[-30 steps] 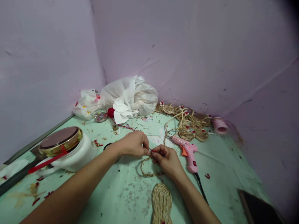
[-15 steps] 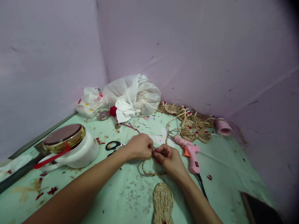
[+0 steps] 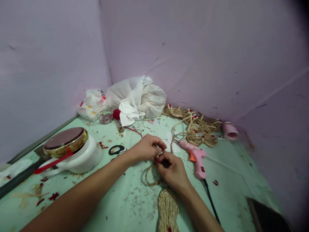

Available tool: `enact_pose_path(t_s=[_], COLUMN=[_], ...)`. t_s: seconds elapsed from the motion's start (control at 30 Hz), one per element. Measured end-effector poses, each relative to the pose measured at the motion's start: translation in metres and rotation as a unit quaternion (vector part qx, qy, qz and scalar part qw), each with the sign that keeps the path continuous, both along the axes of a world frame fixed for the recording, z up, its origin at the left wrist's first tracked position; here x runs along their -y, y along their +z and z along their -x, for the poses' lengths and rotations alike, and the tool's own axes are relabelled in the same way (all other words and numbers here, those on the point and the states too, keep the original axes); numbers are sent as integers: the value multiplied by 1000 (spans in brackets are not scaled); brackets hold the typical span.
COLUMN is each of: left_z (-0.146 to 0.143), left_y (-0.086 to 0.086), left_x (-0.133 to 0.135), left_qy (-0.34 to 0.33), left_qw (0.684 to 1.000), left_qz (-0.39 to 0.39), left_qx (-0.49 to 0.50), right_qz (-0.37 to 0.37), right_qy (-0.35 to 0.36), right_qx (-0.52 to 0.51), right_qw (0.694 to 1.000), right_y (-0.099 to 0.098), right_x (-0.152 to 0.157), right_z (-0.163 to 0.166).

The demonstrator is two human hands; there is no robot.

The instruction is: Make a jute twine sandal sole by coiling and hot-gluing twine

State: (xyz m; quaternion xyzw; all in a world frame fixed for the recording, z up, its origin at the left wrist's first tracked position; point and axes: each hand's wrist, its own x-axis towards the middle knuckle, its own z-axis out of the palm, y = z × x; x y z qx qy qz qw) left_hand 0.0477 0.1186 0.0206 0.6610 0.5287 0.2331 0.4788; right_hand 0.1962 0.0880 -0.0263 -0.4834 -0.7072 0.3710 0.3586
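My left hand and my right hand meet over the middle of the table, fingertips almost touching. A strand of red yarn runs from a red ball behind the scissors to my left hand, whose fingers are bent in a pinch. My right thumb and fingers are closed on a braided straw cord, with a bit of red showing at the fingertips. The cord hangs in a loop below the hands; its held part is hidden. Just under my right wrist lies a coiled straw sole shape.
A pink glue gun with a black cable lies to the right. Black-handled scissors are beside my left forearm. A white pot stands left. Behind are plastic bags, woven straw pieces and a pink spool.
My left hand has lifted slightly and its fingers have uncurled forward over my right fingertips. My right hand has turned and shifted a little left, and the cord loop has dropped slightly.
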Motion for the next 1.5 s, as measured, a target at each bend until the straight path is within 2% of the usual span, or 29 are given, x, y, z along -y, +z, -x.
enact_pose_path(t_s=[0.13, 0.23, 0.6, 0.87, 1.03, 1.17, 1.33, 1.5], left_z=[-1, 3, 9, 8, 10, 9, 10, 12], left_y=[-14, -15, -19, -22, -22, -15, -1, 0], left_x=[0, 0, -3, -4, -3, -1, 3, 4], left_qy=[-29, -38, -9, -10, -32, -53, -69, -70], left_qw=[996, 992, 995, 994, 995, 995, 985, 971], left_qz=[77, 106, 100, 110, 86, 27, -43, -73], left_qx=[45, 53, 9, 8, -27, -78, -155, -215], right_qz=[-60, -90, -214, -266, -283, -289, -286, -283], right_qy=[13, 19, 29, 24, 9, 1, 4, 8], right_qx=[43, 65, 114, 118, 122, 119, 114, 110], right_qw=[997, 994, 970, 956, 951, 950, 951, 953], right_y=[5, 7, 1, -2, -4, -6, -5, -4], right_x=[1, 2, 2, 2, 3, 3, 4, 5], right_z=[0, 0, 0, 0, 1, 1, 1, 0])
